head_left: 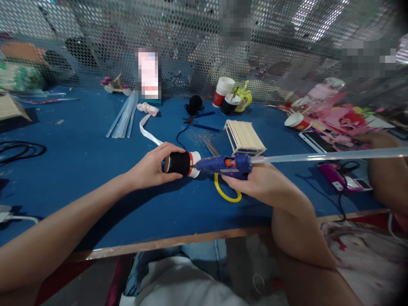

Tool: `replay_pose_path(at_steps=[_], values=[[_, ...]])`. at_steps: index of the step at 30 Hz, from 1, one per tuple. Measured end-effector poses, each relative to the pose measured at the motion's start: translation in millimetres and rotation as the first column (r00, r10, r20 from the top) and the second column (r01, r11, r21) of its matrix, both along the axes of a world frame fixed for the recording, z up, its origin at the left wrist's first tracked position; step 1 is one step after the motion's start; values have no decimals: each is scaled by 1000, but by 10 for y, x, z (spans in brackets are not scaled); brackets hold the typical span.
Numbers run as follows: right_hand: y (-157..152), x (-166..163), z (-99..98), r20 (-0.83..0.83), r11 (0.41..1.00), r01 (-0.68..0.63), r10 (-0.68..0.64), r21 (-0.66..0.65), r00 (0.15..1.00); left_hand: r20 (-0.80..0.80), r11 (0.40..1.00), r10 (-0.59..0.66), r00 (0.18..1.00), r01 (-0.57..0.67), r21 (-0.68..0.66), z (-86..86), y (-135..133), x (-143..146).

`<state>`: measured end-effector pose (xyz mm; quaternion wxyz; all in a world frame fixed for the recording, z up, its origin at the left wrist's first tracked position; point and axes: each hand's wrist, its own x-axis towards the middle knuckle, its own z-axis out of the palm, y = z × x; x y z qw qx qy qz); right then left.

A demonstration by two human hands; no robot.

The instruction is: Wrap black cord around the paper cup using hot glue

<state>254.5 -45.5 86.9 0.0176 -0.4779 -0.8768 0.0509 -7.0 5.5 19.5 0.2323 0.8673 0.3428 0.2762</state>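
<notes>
My left hand (152, 166) grips a paper cup wrapped in black yarn (180, 163), held on its side just above the blue table (79, 161). My right hand (259, 180) holds a blue hot glue gun (225, 165) with its nozzle against the cup's red-and-white rim. A long clear glue stick (325, 156) juts from the gun's back toward the right. Under the gun lie scissors with a yellow handle (225, 193).
A small popsicle-stick frame (244, 137) stands behind the gun. Further back are stacked paper cups (223, 91), a ball of black yarn (195, 103), clear glue sticks (125, 115) and pink ribbon (147, 121). At right, another person's arm (384, 170), a phone (314, 141), pink paper scraps (338, 114).
</notes>
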Motion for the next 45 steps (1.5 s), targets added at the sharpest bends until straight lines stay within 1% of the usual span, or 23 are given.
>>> replay_pose_path(at_steps=[3,8,11,14,18,23,26,29,31,33,34,36,37,38,40,42,43,45], values=[[6,16,-18,-67,998,55,-55,5,996,21,1000,9,1000,-9,-12,-7,-1,2],[14,2,-36,-161,989,143,-136,28,977,2,997,-27,1000,26,72,-2,-17,13],[19,-21,-37,-227,980,198,-192,4,955,-17,993,-46,999,48,104,-2,-35,20],[36,-28,-37,-257,979,204,-200,-12,945,-34,989,-73,997,77,130,-6,-48,26],[65,-27,-44,-279,978,207,-196,10,940,-58,977,-109,992,118,177,-9,-55,27],[98,-44,-61,-321,977,213,-203,-6,925,-91,969,-127,988,143,202,-9,-61,21],[115,-52,-50,-356,977,210,-213,-46,910,-97,967,-134,986,151,204,-11,-62,19],[148,-29,-22,-436,961,238,-275,-138,857,-106,971,-121,987,140,196,-12,-63,23],[205,22,-20,-493,937,285,-349,-203,797,-105,974,-105,989,123,190,-13,-63,29],[304,105,-54,-567,915,338,-401,-219,720,-98,976,-90,991,108,188,-16,-61,33],[370,157,-84,-614,909,365,-409,-203,676,-95,976,-87,992,104,189,-18,-61,35],[524,272,-160,-693,884,448,-406,-132,596,-87,976,-86,993,101,193,-23,-59,36],[605,331,-199,-700,859,504,-415,-90,582,-82,975,-89,993,104,195,-26,-59,36],[685,387,-234,-674,820,571,-447,-45,588,-79,975,-93,993,107,196,-28,-59,36],[827,486,-287,-558,730,682,-552,36,620,-73,974,-96,993,109,198,-31,-61,35],[933,558,-320,-443,655,749,-645,100,623,-71,974,-98,993,111,196,-30,-63,36],[971,582,-333,-396,629,767,-677,125,620,-69,974,-98,993,110,196,-28,-63,37],[1022,612,-361,-328,603,783,-717,150,615,-68,975,-98,993,110,195,-24,-63,38]])
